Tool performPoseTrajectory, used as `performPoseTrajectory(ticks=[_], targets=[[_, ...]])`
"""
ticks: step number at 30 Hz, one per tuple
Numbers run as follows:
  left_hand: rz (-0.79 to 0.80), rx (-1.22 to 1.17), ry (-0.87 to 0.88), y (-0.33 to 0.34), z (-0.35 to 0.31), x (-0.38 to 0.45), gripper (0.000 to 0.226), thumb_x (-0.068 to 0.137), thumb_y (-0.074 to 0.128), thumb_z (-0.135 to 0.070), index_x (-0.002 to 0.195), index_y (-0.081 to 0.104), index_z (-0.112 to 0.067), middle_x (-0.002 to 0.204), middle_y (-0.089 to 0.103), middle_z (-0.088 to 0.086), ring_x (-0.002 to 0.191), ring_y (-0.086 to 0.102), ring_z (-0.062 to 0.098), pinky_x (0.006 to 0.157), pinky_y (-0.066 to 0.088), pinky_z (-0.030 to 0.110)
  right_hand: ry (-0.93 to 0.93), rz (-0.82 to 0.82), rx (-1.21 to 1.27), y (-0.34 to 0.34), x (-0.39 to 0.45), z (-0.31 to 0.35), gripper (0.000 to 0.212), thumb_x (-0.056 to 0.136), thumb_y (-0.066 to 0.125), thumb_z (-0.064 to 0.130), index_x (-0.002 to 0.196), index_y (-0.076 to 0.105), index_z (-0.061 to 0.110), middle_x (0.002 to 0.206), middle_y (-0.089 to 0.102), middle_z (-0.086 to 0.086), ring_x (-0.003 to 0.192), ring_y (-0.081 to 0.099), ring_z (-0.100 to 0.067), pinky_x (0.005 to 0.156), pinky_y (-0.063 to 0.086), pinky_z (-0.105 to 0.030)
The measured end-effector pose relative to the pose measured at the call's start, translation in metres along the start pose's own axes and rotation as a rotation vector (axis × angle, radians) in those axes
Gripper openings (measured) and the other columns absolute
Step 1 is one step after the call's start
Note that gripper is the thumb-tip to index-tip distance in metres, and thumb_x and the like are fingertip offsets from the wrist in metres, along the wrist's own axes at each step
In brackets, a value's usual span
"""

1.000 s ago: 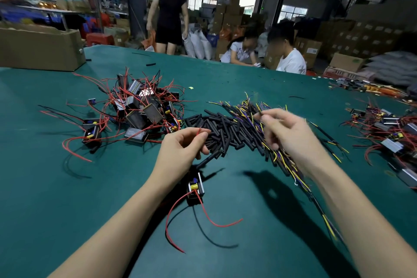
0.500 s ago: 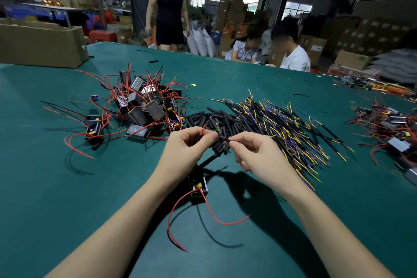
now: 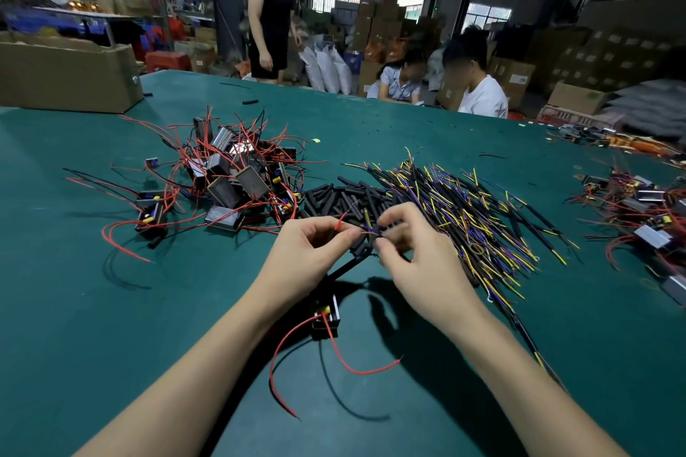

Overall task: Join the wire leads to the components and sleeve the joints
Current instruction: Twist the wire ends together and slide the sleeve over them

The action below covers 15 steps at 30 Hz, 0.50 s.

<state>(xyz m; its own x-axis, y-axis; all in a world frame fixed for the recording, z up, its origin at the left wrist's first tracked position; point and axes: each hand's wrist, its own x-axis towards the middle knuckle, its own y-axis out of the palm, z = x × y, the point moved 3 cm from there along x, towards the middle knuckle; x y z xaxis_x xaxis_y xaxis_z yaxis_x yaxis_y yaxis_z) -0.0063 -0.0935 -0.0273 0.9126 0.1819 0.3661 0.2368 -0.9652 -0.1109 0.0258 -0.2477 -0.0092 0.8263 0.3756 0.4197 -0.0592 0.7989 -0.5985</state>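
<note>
Fingertips of the left hand (image 3: 312, 252) pinched a red lead (image 3: 340, 223) angled up-right, while the right hand (image 3: 419, 263) pinched a yellow-and-blue wire (image 3: 367, 223) pointing up-left toward it.

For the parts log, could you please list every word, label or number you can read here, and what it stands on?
No text can be read.
Cardboard boxes at the back: pale labels, too blurred to read.
Components in the pile: no legible marking.
</note>
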Motion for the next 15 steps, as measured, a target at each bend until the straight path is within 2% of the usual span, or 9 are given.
performPoseTrajectory(ticks=[2, 4, 8, 12, 15], targets=[[-0.009, -0.002, -0.013, 0.0002, 0.0005, -0.0003, 0.014, 0.090, 0.065, -0.016, 0.078, 0.073, -0.015, 0.047, 0.043, -0.013, 0.046, 0.031, 0.001, 0.046, 0.026, 0.014, -0.202, -0.022, -0.071, 0.0027, -0.0031, 0.0095, 0.015, 0.088, 0.061, 0.011, 0.095, 0.055, 0.023, 0.088, 0.061, 0.010, 0.080, 0.058, -0.009, 0.073, 0.047, -0.030], [0.010, 0.009, -0.014, 0.0012, 0.0000, -0.0007, 0.015, 0.090, 0.064, -0.017, 0.078, 0.072, -0.013, 0.047, 0.042, -0.013, 0.046, 0.030, 0.001, 0.046, 0.026, 0.014, -0.279, -0.071, -0.102, 0.0042, -0.0038, 0.0126, 0.011, 0.089, 0.061, 0.009, 0.092, 0.060, 0.019, 0.087, 0.060, 0.007, 0.076, 0.056, -0.014, 0.068, 0.048, -0.037], [0.061, 0.052, 0.015, 0.0021, -0.0013, -0.0012, 0.016, 0.091, 0.063, -0.017, 0.080, 0.072, -0.010, 0.045, 0.043, -0.015, 0.043, 0.031, -0.001, 0.044, 0.025, 0.009, -0.271, -0.111, -0.129, 0.0007, -0.0022, 0.0085, 0.007, 0.091, 0.063, 0.013, 0.093, 0.069, 0.016, 0.088, 0.065, 0.002, 0.080, 0.062, -0.019, 0.070, 0.050, -0.044], [0.074, 0.106, 0.036, 0.0018, 0.0002, -0.0003, 0.016, 0.090, 0.064, -0.019, 0.081, 0.074, -0.011, 0.049, 0.039, -0.012, 0.047, 0.027, 0.003, 0.046, 0.023, 0.011, -0.244, -0.096, -0.196, -0.0018, -0.0017, 0.0064, 0.011, 0.091, 0.063, 0.018, 0.096, 0.073, 0.017, 0.089, 0.065, 0.001, 0.083, 0.064, -0.020, 0.072, 0.051, -0.044], [0.094, 0.138, 0.051, 0.0029, -0.0015, -0.0015, 0.012, 0.090, 0.065, -0.018, 0.089, 0.075, -0.012, 0.059, 0.056, -0.005, 0.054, 0.038, 0.004, 0.052, 0.031, 0.015, -0.230, -0.092, -0.189, -0.0040, 0.0002, 0.0041, 0.009, 0.090, 0.064, 0.016, 0.092, 0.073, 0.017, 0.085, 0.064, 0.002, 0.079, 0.062, -0.017, 0.071, 0.051, -0.042]])
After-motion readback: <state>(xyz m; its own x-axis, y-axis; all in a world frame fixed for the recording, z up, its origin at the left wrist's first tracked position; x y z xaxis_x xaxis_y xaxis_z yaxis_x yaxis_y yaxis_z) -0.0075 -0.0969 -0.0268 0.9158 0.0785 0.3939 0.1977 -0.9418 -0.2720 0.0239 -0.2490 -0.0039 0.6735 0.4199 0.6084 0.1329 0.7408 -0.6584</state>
